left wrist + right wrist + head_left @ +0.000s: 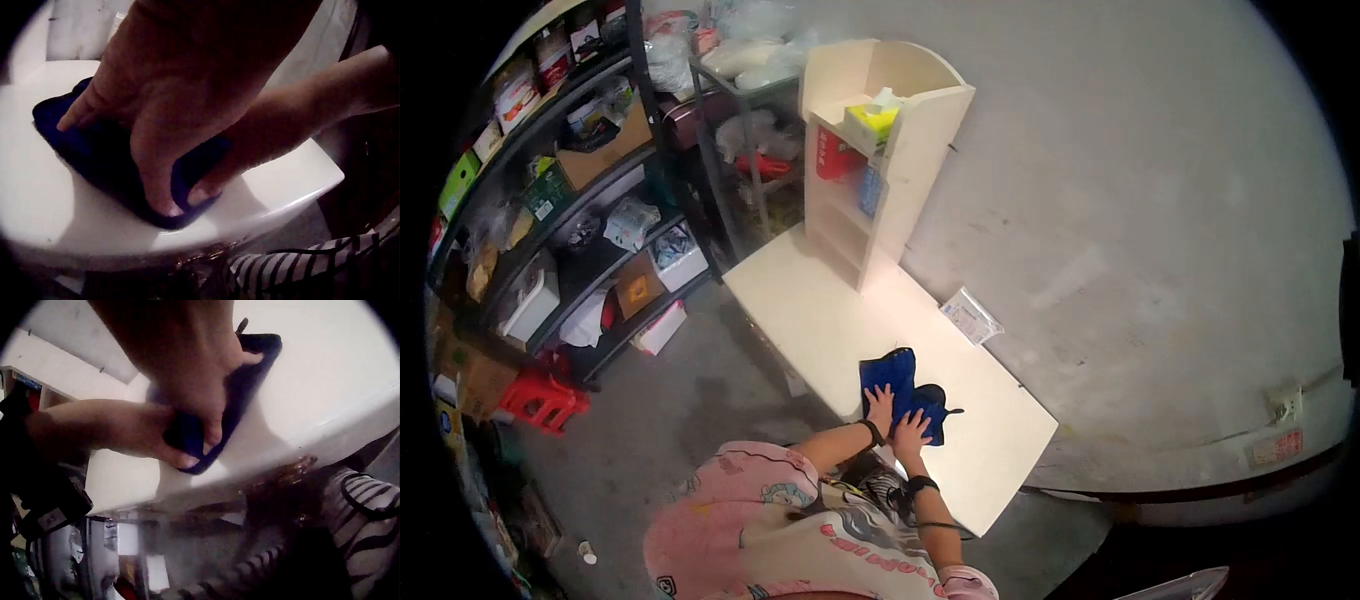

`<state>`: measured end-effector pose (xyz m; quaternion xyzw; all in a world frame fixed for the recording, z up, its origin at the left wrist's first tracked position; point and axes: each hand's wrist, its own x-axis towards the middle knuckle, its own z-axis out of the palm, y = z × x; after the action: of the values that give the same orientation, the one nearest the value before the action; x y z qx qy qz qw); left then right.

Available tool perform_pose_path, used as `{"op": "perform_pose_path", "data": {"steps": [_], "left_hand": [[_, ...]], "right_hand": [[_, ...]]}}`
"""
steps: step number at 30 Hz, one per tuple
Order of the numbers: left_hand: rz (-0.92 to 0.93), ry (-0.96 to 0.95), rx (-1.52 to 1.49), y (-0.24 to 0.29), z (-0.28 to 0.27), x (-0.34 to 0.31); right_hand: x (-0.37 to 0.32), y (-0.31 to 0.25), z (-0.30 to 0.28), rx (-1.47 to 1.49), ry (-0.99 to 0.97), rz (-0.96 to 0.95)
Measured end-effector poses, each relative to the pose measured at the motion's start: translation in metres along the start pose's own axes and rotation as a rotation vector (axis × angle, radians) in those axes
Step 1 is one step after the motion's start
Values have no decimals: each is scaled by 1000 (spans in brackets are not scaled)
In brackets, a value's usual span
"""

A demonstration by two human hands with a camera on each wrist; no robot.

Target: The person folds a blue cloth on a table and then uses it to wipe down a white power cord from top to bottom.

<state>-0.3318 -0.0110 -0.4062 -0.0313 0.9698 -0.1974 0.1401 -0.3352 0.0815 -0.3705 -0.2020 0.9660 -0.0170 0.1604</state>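
Observation:
A flat blue cloth piece (pixel 897 368) with black edging lies on the white table (pixel 990 430), near its front edge. A short black tab sticks out on its right side. My left hand (pixel 880 405) rests on its left part, fingers spread and pressing down. Beside it, my right hand (pixel 911 432) presses on the lower part with fingers outstretched. In the left wrist view, the left thumb and right thumb sit close together at the near edge of the blue cloth (pixel 103 159). The right wrist view shows both hands over the cloth (pixel 250 378), hiding its middle.
A white shelf unit (pixel 890 210) with a yellow box stands at the table's far end. A flat white packet (pixel 971 317) leans by the wall. Loaded black shelves (pixel 615 160) and a red plastic stool (pixel 545 398) are at the left.

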Motion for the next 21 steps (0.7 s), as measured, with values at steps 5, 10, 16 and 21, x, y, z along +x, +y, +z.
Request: {"op": "perform_pose_path", "data": {"steps": [5, 10, 16, 21], "left_hand": [[45, -126, -147, -18, -28, -11], [-28, 124, -257, 1, 7, 11], [68, 90, -300, -23, -27, 16], [62, -7, -248, -20, -30, 42]], "right_hand": [[20, 6, 42, -14, 30, 21], [30, 11, 43, 34, -139, -43], [38, 17, 39, 37, 13, -69], [59, 22, 21, 124, -81, -52]]}}
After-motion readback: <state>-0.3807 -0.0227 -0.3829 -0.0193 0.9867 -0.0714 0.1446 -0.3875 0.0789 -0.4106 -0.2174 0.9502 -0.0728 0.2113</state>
